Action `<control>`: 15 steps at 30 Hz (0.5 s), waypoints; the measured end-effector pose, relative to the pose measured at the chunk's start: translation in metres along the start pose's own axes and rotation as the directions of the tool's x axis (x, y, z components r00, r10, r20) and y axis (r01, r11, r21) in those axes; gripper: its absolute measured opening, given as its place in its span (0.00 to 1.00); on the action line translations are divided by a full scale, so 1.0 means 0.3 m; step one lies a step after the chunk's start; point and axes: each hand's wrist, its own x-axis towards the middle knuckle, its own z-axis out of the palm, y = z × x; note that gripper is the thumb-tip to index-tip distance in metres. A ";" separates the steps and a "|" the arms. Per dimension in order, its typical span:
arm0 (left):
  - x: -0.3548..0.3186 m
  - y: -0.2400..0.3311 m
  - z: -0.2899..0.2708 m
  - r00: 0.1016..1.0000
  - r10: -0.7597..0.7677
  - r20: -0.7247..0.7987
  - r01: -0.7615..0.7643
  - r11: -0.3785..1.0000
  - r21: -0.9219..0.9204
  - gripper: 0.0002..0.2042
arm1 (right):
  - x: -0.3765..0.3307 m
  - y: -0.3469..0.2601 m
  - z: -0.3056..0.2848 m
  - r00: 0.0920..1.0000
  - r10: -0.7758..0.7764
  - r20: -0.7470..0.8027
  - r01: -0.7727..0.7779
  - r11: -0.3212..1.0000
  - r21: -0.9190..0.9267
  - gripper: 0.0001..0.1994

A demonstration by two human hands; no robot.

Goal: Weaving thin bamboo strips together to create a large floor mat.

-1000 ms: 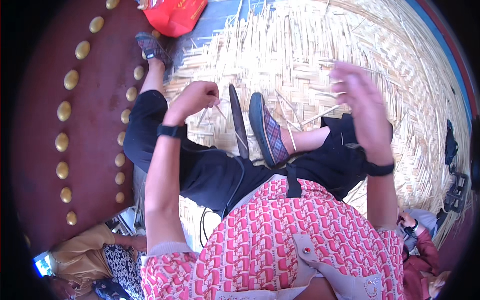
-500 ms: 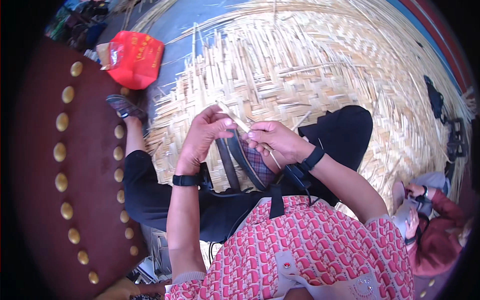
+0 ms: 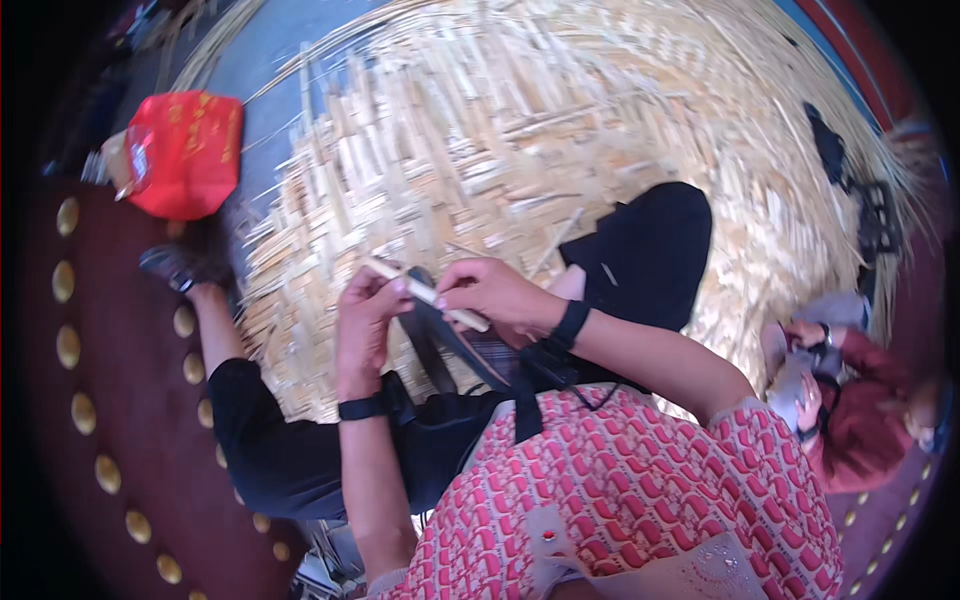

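Our fingers [image 3: 400,290] of both hands now pinch a pale bamboo strip [image 3: 430,295]; left hand [image 3: 365,320] and right hand [image 3: 495,295] have come together over the woven mat [image 3: 480,150], so weaving work resumes.

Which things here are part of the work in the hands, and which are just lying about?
In use:
- thin pale bamboo strip, pinched by left hand and right hand
- large woven bamboo mat under the person

Lying about:
- red plastic bag
- dark sandals at the mat's edge
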 end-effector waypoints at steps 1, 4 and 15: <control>0.008 0.003 0.010 0.999 -0.015 -0.041 0.015 1.000 -0.006 0.08 | 0.009 0.008 -0.002 0.999 -0.010 -0.047 0.009 1.000 -0.010 0.05; 0.058 -0.051 -0.002 0.995 0.016 -0.100 -0.016 1.000 0.008 0.08 | 0.039 0.000 0.006 0.989 0.012 -0.149 -0.021 0.998 -0.057 0.05; 0.110 -0.087 -0.126 0.865 0.097 -0.492 -0.232 0.947 -0.221 0.06 | 0.014 -0.211 -0.530 0.970 0.000 0.245 0.229 -0.356 -0.906 0.06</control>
